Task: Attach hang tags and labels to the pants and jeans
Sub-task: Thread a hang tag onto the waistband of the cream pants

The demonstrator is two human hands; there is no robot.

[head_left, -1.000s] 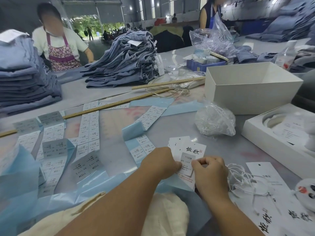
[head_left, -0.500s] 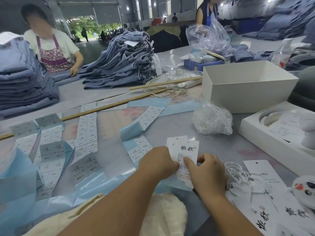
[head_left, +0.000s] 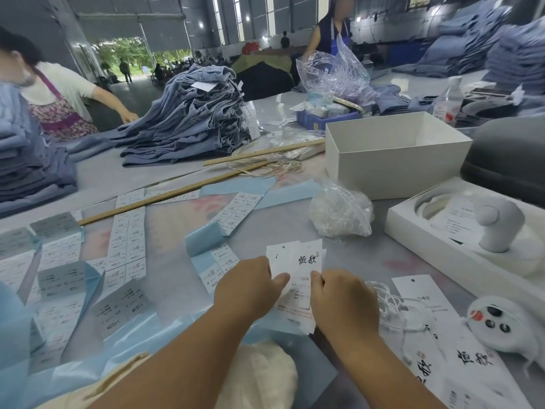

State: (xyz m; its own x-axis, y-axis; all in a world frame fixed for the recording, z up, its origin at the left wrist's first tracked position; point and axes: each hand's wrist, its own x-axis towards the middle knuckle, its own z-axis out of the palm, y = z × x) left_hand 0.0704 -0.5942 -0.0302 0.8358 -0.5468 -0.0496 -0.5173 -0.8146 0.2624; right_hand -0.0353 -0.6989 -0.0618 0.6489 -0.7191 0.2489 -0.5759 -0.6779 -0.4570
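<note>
We count two hands: left hand (head_left: 247,286) and right hand (head_left: 342,302) pinch one white printed hang tag (head_left: 306,261); lower print illegible.

hang tags (head_left: 306,261) held fanned over the table (head_left: 177,290) by left hand (head_left: 247,287) and right hand (head_left: 342,299) | label sheets (head_left: 126,240) spread at left | stacked jeans (head_left: 194,113) seen beyond | white box (head_left: 392,154) at right
</note>
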